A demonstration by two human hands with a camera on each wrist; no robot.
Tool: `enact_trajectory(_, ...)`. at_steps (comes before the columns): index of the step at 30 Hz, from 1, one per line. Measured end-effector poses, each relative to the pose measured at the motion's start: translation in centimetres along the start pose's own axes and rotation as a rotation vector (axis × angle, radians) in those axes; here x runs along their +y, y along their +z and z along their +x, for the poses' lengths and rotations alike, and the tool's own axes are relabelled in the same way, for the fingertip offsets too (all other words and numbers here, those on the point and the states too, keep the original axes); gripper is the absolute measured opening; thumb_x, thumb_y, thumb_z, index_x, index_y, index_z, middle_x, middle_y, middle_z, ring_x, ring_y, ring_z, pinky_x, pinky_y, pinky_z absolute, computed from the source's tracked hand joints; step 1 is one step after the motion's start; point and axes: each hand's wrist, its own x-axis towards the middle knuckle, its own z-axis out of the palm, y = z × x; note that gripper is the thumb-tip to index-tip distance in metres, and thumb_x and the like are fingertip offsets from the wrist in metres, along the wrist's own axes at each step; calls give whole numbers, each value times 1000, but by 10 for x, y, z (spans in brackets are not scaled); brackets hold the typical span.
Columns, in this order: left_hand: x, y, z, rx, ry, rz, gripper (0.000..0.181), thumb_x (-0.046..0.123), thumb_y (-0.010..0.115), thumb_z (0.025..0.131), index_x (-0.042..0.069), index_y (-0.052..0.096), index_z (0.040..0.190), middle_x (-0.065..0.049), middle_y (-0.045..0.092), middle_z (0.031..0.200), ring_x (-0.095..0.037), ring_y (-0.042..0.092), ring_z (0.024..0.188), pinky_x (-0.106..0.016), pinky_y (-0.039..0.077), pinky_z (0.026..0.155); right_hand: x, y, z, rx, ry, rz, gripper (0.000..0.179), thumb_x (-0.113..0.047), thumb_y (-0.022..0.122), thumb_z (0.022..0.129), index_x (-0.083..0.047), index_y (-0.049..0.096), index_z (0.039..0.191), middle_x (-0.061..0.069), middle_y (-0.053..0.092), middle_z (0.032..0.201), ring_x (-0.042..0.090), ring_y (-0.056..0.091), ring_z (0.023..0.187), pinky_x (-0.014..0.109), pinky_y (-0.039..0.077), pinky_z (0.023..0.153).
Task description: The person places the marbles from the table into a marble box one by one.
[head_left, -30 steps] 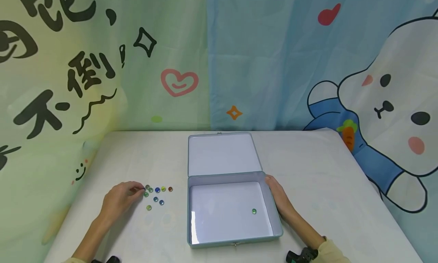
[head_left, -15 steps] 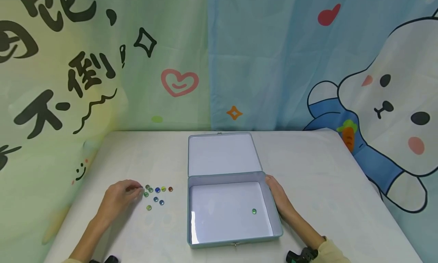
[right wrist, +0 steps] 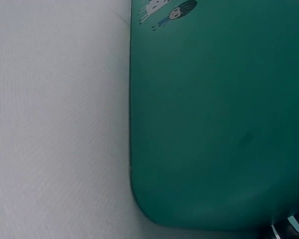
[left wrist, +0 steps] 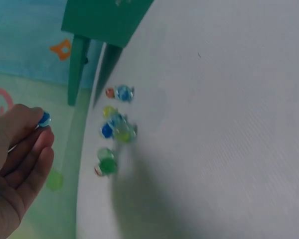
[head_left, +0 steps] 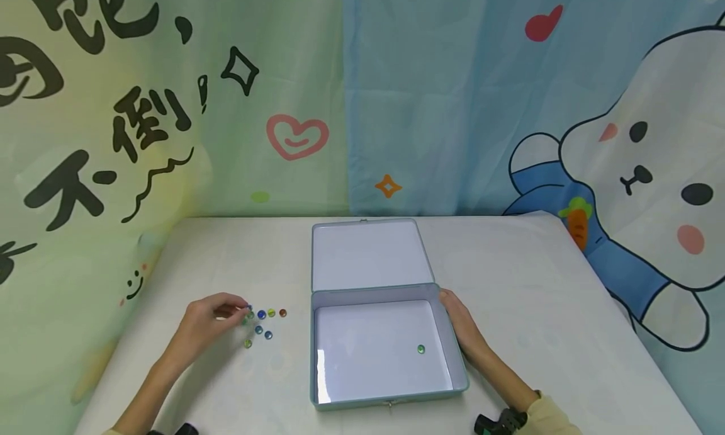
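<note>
My left hand (head_left: 211,322) pinches a blue glass marble (left wrist: 46,119) between thumb and forefinger, raised over the left of the table. Below and beside it lies a loose group of glass marbles: a dark blue marble (head_left: 262,314), a yellow marble (head_left: 271,312), a brown marble (head_left: 283,313) and several green and blue ones. A metal box (head_left: 313,359), green outside and pale inside, stands mid-table with its lid (head_left: 368,255) laid back. A single green marble (head_left: 421,349) lies inside, toward the right. My right hand (head_left: 463,325) rests along the box's right wall, its fingers partly hidden.
White cloth covers the table (head_left: 544,284). Behind it hangs a printed curtain (head_left: 430,95). In the right wrist view, the box's green outer wall (right wrist: 214,124) fills much of the picture. The box's low walls stand between the marble group and its inside.
My left hand first drew back slightly left with the blue marble, then rose and moved right, over the nearest green marbles. The right hand and box have not moved.
</note>
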Motion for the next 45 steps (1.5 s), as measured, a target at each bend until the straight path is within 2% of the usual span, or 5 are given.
enact_trajectory(8, 24, 5, 10, -103, 7, -120, 10, 13, 76, 83, 19, 71, 90, 7, 73, 83, 2, 65, 72, -19, 55, 68, 0, 0, -3, -3, 3, -6, 54, -48, 27, 104, -14, 41, 143, 18, 53, 125, 19, 51, 99, 29, 43, 81)
enact_trajectory(15, 37, 5, 18, -129, 51, -113, 12, 12, 76, 83, 20, 71, 90, 10, 72, 82, 2, 63, 71, -20, 54, 65, 1, 0, 0, -8, -24, -14, 55, -48, 27, 104, -12, 40, 144, 18, 52, 129, 20, 50, 104, 29, 41, 85)
enact_trajectory(23, 64, 11, 40, -246, 81, -166, 9, 12, 73, 85, 18, 72, 92, 4, 74, 82, 0, 64, 69, -21, 55, 67, 1, -2, 1, 0, -32, -29, 56, -47, 26, 104, -11, 39, 144, 18, 53, 129, 21, 50, 106, 29, 41, 87)
enact_trajectory(31, 98, 26, 67, -383, 173, -147, 8, 11, 74, 84, 12, 72, 92, 3, 71, 84, -2, 61, 71, -20, 53, 59, 0, -2, -1, -8, -42, -35, 57, -46, 25, 104, -8, 37, 146, 18, 50, 138, 25, 48, 118, 31, 38, 95)
enact_trajectory(45, 130, 67, 93, -625, 297, -130, 4, 14, 73, 85, 12, 72, 88, 5, 72, 82, 3, 58, 70, -16, 53, 65, 3, -1, 2, -1, -38, -23, 55, -46, 27, 104, -10, 41, 143, 17, 53, 131, 18, 50, 107, 28, 41, 89)
